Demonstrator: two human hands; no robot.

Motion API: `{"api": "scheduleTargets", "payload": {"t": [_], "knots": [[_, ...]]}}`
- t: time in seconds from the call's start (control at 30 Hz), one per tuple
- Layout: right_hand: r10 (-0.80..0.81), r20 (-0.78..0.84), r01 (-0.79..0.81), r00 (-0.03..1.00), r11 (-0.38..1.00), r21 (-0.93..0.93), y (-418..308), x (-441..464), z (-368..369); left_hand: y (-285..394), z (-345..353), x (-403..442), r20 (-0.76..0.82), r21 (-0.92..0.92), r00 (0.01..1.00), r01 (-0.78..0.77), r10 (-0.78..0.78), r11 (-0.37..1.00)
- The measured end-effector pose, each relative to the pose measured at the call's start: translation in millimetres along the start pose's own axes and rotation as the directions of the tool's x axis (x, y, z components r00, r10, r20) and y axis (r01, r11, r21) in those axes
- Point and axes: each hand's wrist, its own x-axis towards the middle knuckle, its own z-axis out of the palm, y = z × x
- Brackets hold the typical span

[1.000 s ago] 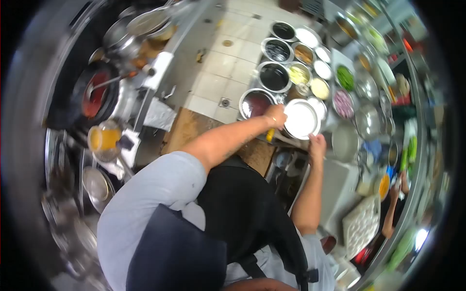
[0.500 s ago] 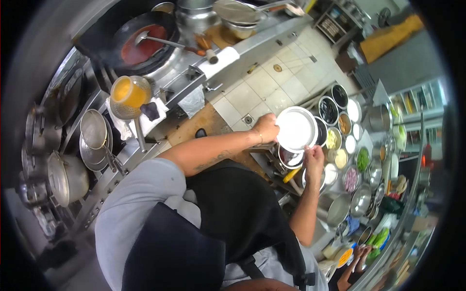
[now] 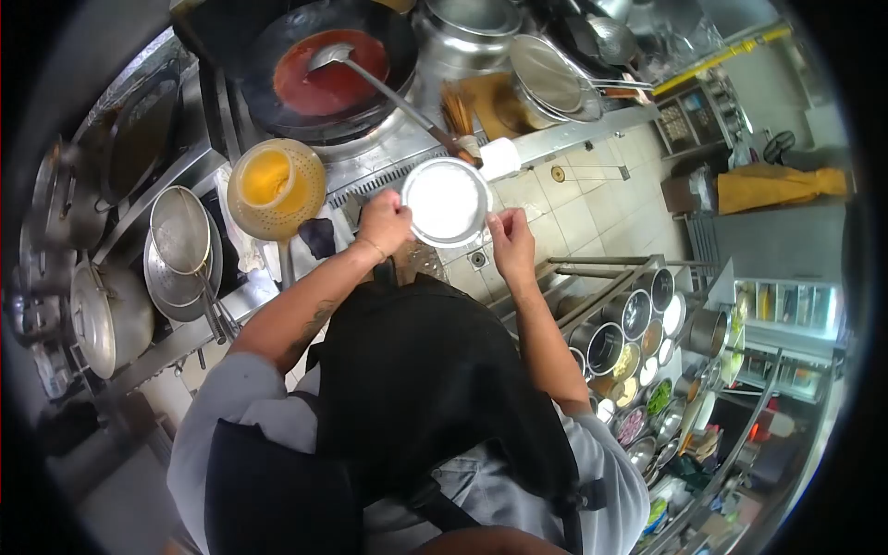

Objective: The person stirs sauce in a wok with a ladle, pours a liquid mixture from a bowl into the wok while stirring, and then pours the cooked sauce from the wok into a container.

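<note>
A round metal bowl of white contents (image 3: 444,202) is held level between both hands, near the stove's front edge. My left hand (image 3: 385,223) grips its left rim, the fingers wrapped round it. At the right rim, my right hand (image 3: 511,242) pinches the edge with thumb and fingers. Beyond the bowl is a black wok (image 3: 398,55) with red sauce (image 3: 314,88) in it. A ladle (image 3: 384,91) lies in the sauce, its handle reaching toward the bowl.
Left of the hands, a yellow container (image 3: 265,176) rests on a perforated strainer. Lidded pots and a sieve (image 3: 180,229) stand farther left. Sieves over a pot (image 3: 546,79) are at the upper right. A rack of filled containers (image 3: 606,344) stands at lower right.
The view has turned from the container rack toward the stove. Both hands have carried the bowl away from the rack to the stove's edge, near the wok.
</note>
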Motion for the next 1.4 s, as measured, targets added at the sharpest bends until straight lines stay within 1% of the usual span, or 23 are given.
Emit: {"api": "scheduleTargets", "payload": {"t": [0.03,0.07,0.1,0.17,0.2,0.27,0.3,0.37,0.4,0.43,0.5,0.57,0.67,0.77,0.83,0.97,1.07,1.13,1.17,1.23,1.3,1.37,1.4], "knots": [[-0.204,-0.118,0.185,0.972,0.971,-0.149,-9.4,12.9,10.1,0.5,-14.5,2.5,-0.036,0.035,0.999,-0.005,0.006,0.999],[-0.443,-0.117,0.388,0.889,0.864,-0.323,-13.4,26.6,17.1,1.0,-28.4,3.9,-0.051,0.007,0.998,0.033,-0.033,0.999],[-0.438,-0.102,0.386,0.893,0.863,-0.325,-24.1,38.2,23.1,-0.5,-40.2,4.1,-0.064,-0.021,0.995,0.073,-0.074,0.997],[-0.634,-0.021,0.535,0.773,0.67,-0.514,-53.9,61.2,34.1,-20.6,-56.3,6.1,-0.098,-0.056,0.99,0.094,-0.099,0.994],[-0.633,-0.011,0.54,0.774,0.668,-0.511,-60.1,73.6,40.7,-28.1,-63.9,7.1,-0.13,-0.083,0.985,0.1,-0.11,0.991],[-0.52,0.201,0.526,0.83,0.612,-0.591,-67.9,95.7,53.3,-35.7,-79.0,4.3,-0.151,-0.092,0.979,0.126,-0.139,0.988],[-0.518,0.213,0.532,0.829,0.611,-0.586,-68.4,106.3,59.9,-37.0,-82.3,1.4,-0.167,-0.099,0.973,0.145,-0.161,0.984],[-0.341,0.354,0.485,0.871,0.485,-0.727,-65.4,130.8,72.6,-32.0,-84.7,0.0,-0.218,-0.131,0.954,0.18,-0.205,0.975],[-0.358,0.363,0.501,0.86,0.461,-0.732,-60.7,144.4,76.3,-31.1,-85.6,-0.3,-0.248,-0.126,0.944,0.192,-0.219,0.973],[-0.363,0.378,0.516,0.852,0.459,-0.724,-55.1,158.1,78.0,-30.6,-86.4,0.4,-0.279,-0.121,0.933,0.203,-0.229,0.972],[-0.27,0.385,0.469,0.882,0.569,-0.675,-46.4,184.0,75.0,-36.3,-85.5,7.0,-0.321,-0.118,0.914,0.22,-0.247,0.968],[-0.292,0.413,0.504,0.862,0.578,-0.642,-47.2,200.9,62.4,-48.5,-80.4,15.1,-0.37,-0.119,0.89,0.24,-0.267,0.964],[-0.234,0.472,0.508,0.85,0.602,-0.616,-52.6,224.0,42.8,-58.6,-71.3,37.1,-0.473,-0.064,0.857,0.196,-0.203,0.978],[-0.257,0.538,0.561,0.803,0.63,-0.537,-54.9,242.0,29.1,-70.5,-63.8,65.8,-0.537,-0.04,0.803,0.283,-0.259,0.958],[-0.267,0.566,0.585,0.78,0.632,-0.508,-54.3,252.1,25.0,-111.2,-65.8,90.5,-0.587,0.287,0.807,0.291,-0.072,0.913],[-0.297,0.615,0.629,0.73,0.646,-0.433,-48.7,269.7,20.7,-96.2,-63.7,115.0,-0.557,0.253,0.8,0.421,-0.224,0.871],[-0.346,0.64,0.673,0.686,0.635,-0.379,-46.8,276.2,19.2,-114.8,-59.7,130.8,-0.574,0.238,0.795,0.393,-0.197,0.888],[-0.324,0.662,0.671,0.675,0.643,-0.369,-54.8,275.7,14.5,-116.6,-55.8,135.6,-0.591,0.408,0.807,0.302,-0.003,0.862],[-0.304,0.678,0.665,0.669,0.652,-0.363,-58.0,276.1,11.6,-117.1,-56.6,139.4,-0.591,0.41,0.807,0.304,-0.004,0.86],[-0.302,0.679,0.663,0.669,0.656,-0.361,-58.2,277.8,6.7,-118.9,-59.2,145.3,-0.554,0.352,0.825,0.359,-0.116,0.864],[-0.304,0.676,0.662,0.671,0.658,-0.361,-54.9,277.6,3.7,-112.4,-57.5,147.8,-0.546,0.375,0.829,0.373,-0.123,0.849],[-0.534,0.534,0.745,0.655,0.573,-0.341,-48.7,274.4,3.1,-91.5,-55.8,146.9,-0.549,0.395,0.826,0.393,-0.13,0.83],[-0.542,0.536,0.751,0.647,0.573,-0.327,-51.5,269.4,1.6,-77.5,-53.7,145.5,-0.526,0.398,0.825,0.455,-0.208,0.796]]}}
